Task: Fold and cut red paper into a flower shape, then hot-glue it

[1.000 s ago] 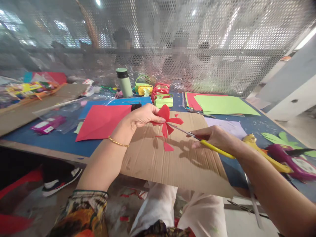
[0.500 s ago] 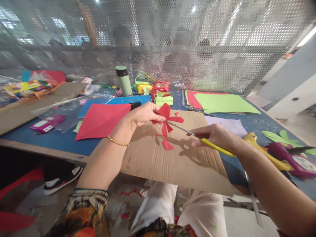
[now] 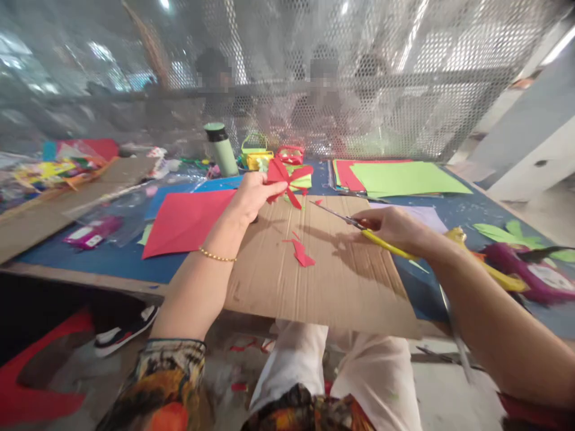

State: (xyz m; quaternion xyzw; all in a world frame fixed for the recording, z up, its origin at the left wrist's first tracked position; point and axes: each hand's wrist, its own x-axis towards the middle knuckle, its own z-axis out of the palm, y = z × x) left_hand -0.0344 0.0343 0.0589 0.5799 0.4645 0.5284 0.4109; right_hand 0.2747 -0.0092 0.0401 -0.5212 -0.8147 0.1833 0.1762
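Between thumb and fingers, my left hand (image 3: 257, 194) pinches a red paper flower (image 3: 294, 178) with several petals, raised over the far edge of a cardboard sheet (image 3: 341, 287). My right hand (image 3: 390, 226) is closed round a pair of scissors (image 3: 354, 222) with yellow handles. Their blades point left, apart from the flower. Red paper scraps (image 3: 303, 254) lie on the cardboard below both hands.
A red sheet (image 3: 184, 221) lies left of the cardboard. Behind stand a green bottle (image 3: 222, 152) and small paper baskets (image 3: 258, 158). Green sheets (image 3: 408, 179) are stacked at the back right. A yellow glue gun (image 3: 498, 275) lies at right. Perforated metal mesh (image 3: 278, 108) rises behind.
My left hand has lifted the flower up and to the left, away from the scissors. The scissors no longer touch it. A further red scrap lies on the cardboard.
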